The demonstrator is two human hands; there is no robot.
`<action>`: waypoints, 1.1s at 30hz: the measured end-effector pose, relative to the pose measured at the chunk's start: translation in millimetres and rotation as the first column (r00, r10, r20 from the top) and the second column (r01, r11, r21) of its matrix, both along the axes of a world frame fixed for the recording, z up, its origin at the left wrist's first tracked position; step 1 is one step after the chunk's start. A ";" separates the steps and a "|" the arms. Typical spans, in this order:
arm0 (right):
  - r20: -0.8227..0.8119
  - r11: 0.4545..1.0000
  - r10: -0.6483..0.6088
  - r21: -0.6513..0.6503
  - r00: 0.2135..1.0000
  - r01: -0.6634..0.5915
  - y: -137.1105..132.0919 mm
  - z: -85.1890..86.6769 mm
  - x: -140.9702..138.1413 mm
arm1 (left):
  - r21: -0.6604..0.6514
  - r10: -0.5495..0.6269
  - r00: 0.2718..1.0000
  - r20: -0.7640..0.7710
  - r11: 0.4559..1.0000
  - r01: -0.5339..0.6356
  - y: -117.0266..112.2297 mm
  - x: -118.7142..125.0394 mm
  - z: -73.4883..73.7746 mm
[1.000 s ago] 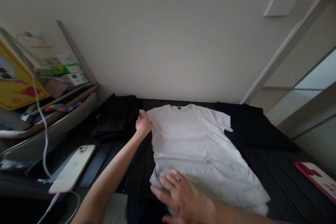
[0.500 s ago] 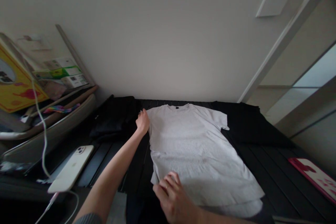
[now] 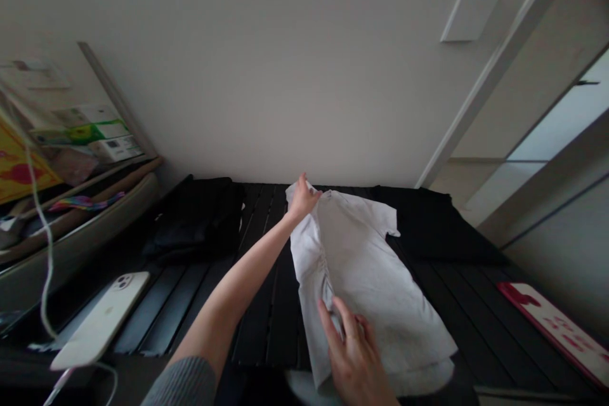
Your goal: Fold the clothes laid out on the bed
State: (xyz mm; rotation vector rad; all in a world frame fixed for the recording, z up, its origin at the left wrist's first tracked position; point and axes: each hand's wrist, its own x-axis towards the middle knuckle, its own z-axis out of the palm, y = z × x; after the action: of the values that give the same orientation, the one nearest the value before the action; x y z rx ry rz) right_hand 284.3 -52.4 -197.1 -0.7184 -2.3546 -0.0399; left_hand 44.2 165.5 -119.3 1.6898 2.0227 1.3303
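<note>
A light grey short-sleeved T-shirt [image 3: 375, 266] lies on a black slatted surface. Its left side is folded inward in a lengthwise strip, with a crumpled edge running from shoulder to hem. At the top left shoulder, my left hand [image 3: 303, 198] rests on the fold, thumb and a finger stretched apart; its other fingers are partly hidden. Near the hem, my right hand [image 3: 354, 346] touches the folded strip with its fingers spread. The right sleeve lies out flat.
Folded black clothing [image 3: 195, 219] lies to the left and a black cloth [image 3: 432, 222] to the right. A white phone [image 3: 102, 317] with a cable is at front left, a red-edged case [image 3: 556, 327] at right. A bin of boxes [image 3: 114, 203] stands far left.
The shirt's left side has been folded over towards the middle. My left hand has moved right with the shoulder, and my right hand has moved right, its fingers now spread.
</note>
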 end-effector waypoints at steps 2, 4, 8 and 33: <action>-0.004 0.996 -0.086 0.003 0.996 0.086 7.8 -1.0 8.0 | 0.036 -0.113 0.993 0.027 0.993 0.112 2.5 16.6 -17.5; 0.003 0.990 -0.139 -0.011 0.990 0.139 19.1 1.7 14.6 | 0.013 -0.154 0.987 -0.054 0.988 0.155 -2.0 27.2 -37.8; 0.159 0.985 -0.059 -0.153 0.986 0.083 40.3 11.8 19.9 | -0.272 -0.016 0.954 -0.298 0.960 -0.069 -19.1 33.2 -77.9; 0.451 0.465 -0.672 -0.360 0.587 0.809 274.3 10.4 8.1 | -0.405 -0.267 0.825 -0.498 0.913 0.050 -149.1 13.7 -74.4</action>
State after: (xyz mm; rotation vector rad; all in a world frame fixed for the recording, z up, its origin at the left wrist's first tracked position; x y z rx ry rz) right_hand 292.4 221.9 -186.7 -2.1361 -2.0501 0.1680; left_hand 57.9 16.3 -193.7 2.1431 2.1500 0.3683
